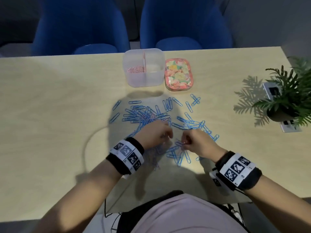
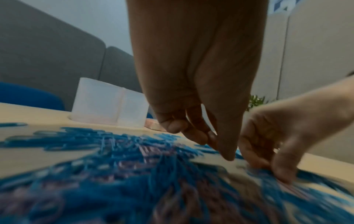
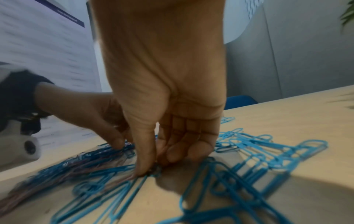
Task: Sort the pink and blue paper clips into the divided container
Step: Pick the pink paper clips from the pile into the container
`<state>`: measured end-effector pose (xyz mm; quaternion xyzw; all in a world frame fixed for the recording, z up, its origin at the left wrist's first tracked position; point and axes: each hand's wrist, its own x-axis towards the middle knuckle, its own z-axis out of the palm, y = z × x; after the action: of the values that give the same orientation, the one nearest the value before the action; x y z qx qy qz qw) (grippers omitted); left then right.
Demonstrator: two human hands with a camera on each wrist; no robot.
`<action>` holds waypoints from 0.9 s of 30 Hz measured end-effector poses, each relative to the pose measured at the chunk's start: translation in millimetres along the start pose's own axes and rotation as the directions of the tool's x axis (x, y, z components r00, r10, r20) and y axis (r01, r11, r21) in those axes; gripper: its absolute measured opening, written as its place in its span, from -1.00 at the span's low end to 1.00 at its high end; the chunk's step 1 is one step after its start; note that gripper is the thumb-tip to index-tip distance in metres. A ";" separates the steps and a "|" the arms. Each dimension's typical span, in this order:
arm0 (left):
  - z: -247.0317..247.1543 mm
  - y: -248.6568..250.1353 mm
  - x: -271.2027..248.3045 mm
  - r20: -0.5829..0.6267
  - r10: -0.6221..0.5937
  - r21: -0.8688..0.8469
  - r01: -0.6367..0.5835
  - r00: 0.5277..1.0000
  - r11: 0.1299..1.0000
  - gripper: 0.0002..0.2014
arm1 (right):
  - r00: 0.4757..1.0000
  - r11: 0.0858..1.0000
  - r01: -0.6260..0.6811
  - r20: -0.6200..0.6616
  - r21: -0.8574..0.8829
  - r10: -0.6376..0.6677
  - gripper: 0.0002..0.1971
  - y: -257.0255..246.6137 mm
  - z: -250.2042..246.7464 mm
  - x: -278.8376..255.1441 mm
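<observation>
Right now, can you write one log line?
left hand: picking in clips | right hand: pinching clip | box: pink clips left

The middle of the surface [image 1: 50,98] is covered by a spread of blue paper clips [image 1: 151,115]. Far behind it, the divided container [image 1: 143,67] and a flowered tin [image 1: 178,74] are set side by side. Passage at the right is narrowed by a potted plant [image 1: 286,101]. Bare surface is seen at the left.

Left hand [image 2: 195,84] fingers [image 2: 226,151] curl above blurred blue paper clips [image 2: 118,145].
</observation>
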<state>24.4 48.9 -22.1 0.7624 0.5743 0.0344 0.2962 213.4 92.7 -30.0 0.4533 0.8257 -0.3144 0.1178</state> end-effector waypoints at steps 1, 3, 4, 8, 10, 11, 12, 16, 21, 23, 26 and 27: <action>7.8 0.9 -1.6 0.015 0.019 0.027 -0.020 1.000 0.999 -0.83 | 1.000 1.000 -0.004 0.003 0.002 0.004 -0.83 0.1 1.1 -0.3; 15.9 1.4 -5.1 0.003 0.044 0.098 -0.044 0.999 0.994 -0.82 | 1.000 0.997 -0.001 0.021 0.077 -0.001 -0.72 4.0 1.1 -0.7; 17.6 1.6 -6.6 -0.010 0.049 0.124 -0.048 0.999 0.991 -0.81 | 1.000 0.987 -0.001 0.020 0.161 -0.002 -0.66 7.1 -1.1 -1.3; 19.8 2.7 -9.2 -0.045 0.074 0.164 -0.066 0.996 0.984 -0.84 | 0.991 0.957 -0.092 -0.071 0.275 0.116 -0.70 20.9 -18.5 -2.5; 21.6 1.6 -8.4 -0.030 0.052 0.139 -0.047 0.998 0.989 -0.84 | 0.981 0.989 -0.115 -0.143 0.097 0.128 -0.85 20.3 -21.1 -3.9; 22.4 1.1 -7.2 -0.024 0.041 0.117 -0.038 0.999 0.992 -0.85 | 0.976 0.994 -0.109 -0.186 0.021 0.111 -0.91 16.6 -19.8 -5.6; 22.2 1.0 -6.1 -0.018 0.029 0.093 -0.027 0.999 0.995 -0.86 | 0.970 0.994 -0.098 -0.227 -0.039 0.086 -0.92 11.8 -15.8 -7.0; 12.4 -0.9 -5.2 -0.040 -0.078 -0.061 0.075 0.996 0.995 -0.92 | 0.965 0.982 -0.136 -0.242 -0.133 0.101 -0.84 -7.3 2.2 -8.3; 0.2 -10.4 -10.9 -0.032 -0.232 -0.494 0.186 0.972 0.849 -0.86 | 0.973 0.995 -0.102 -0.205 0.023 0.105 -0.91 -11.3 9.5 -1.5; -2.9 -5.6 -11.9 0.031 -0.275 -0.689 0.220 0.961 0.691 -0.80 | 0.981 0.993 -0.109 -0.157 0.054 0.116 -0.90 -13.7 7.4 0.6; -2.7 1.9 -12.8 0.078 -0.312 -0.779 0.253 0.947 0.574 -0.71 | 0.989 0.995 -0.087 -0.115 0.049 0.092 -0.91 -15.2 4.1 3.2; -0.1 2.9 -12.6 0.065 -0.302 -0.741 0.249 0.951 0.624 -0.70 | 0.992 0.998 -0.065 -0.109 0.024 0.067 -0.91 -15.7 4.2 3.6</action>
<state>22.6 37.2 -16.9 0.4776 0.6296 0.2438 0.5623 198.1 86.4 -28.5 0.4980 0.8123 -0.2933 0.0780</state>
